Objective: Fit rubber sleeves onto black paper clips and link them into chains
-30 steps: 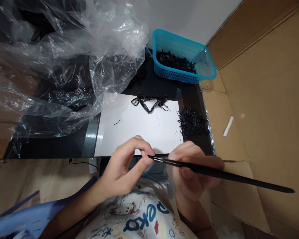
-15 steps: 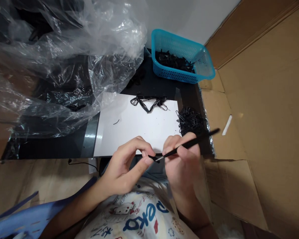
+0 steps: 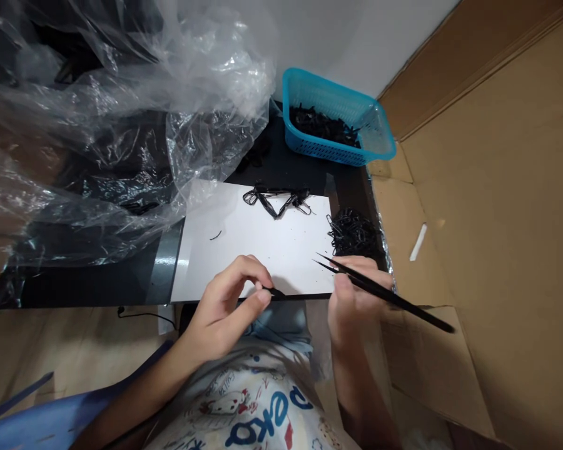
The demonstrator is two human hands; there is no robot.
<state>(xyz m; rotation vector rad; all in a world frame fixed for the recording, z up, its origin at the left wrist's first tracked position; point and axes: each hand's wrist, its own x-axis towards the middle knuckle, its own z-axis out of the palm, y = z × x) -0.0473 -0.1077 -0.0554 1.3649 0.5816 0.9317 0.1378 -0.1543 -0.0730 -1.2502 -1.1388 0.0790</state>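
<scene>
Between thumb and fingertips, my left hand (image 3: 232,306) pinches a small black piece (image 3: 274,292) at the table's front edge; its exact kind is too small to make out. My right hand (image 3: 356,300) grips black tweezers (image 3: 385,290), their two thin tips apart and pointing left over the white sheet (image 3: 234,250). Nothing shows between the tips. Beyond my right hand lies a heap of thin black loops (image 3: 351,232). Farther back on the sheet rests a bundle of black strips (image 3: 278,203). One short black strand (image 3: 216,235) lies at the sheet's left.
A blue plastic basket (image 3: 338,153) holding black pieces stands at the back right. Crumpled clear plastic (image 3: 206,125) covers the left of the black table (image 3: 98,281). Cardboard (image 3: 492,206) walls the right side. Part of a blue chair (image 3: 75,415) shows at lower left.
My right hand has drawn the tweezers away to the right from the black piece, and their tips have spread. My left hand keeps its pinch. The whole view has shifted slightly.
</scene>
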